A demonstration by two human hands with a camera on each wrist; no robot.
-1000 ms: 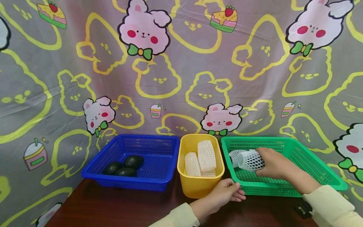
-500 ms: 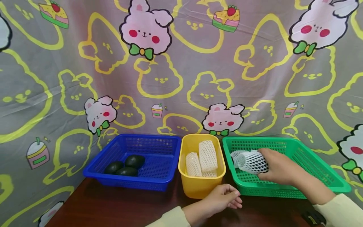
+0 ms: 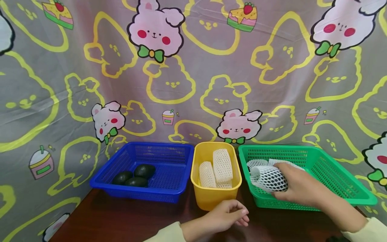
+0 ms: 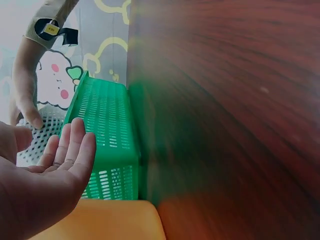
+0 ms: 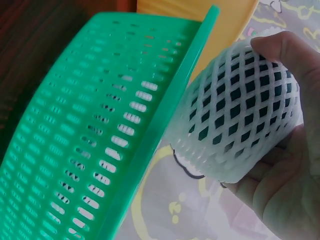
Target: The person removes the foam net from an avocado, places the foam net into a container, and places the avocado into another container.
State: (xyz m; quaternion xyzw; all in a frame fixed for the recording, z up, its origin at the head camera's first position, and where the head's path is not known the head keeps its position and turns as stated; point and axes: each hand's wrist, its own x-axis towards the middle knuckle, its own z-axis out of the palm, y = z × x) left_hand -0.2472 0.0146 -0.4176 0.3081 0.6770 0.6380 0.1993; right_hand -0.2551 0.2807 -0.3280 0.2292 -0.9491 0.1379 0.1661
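My right hand (image 3: 297,185) grips a dark fruit, apparently an avocado, in a white foam net (image 5: 235,105), over the left part of the green basket (image 3: 302,201). Fingers and thumb lie on opposite sides of the net. Two more white foam nets lie behind it in the basket, one at the left (image 3: 257,163) and one partly covered by the hand; what they hold cannot be told. In front of the yellow bin (image 3: 216,198), my left hand (image 3: 226,215) hangs above the table with loosely bent fingers, holding nothing.
Left of the yellow bin stands a blue basket (image 3: 139,193) with three dark avocados (image 3: 144,171). Several cream foam nets (image 3: 222,164) are in the bin. The containers stand side by side on a dark wooden table (image 3: 121,215), before a patterned cloth (image 3: 181,84).
My right hand has brought the netted fruit slightly up and toward me, uncovering more of a net behind it. My left hand has drawn left, away from the green basket.
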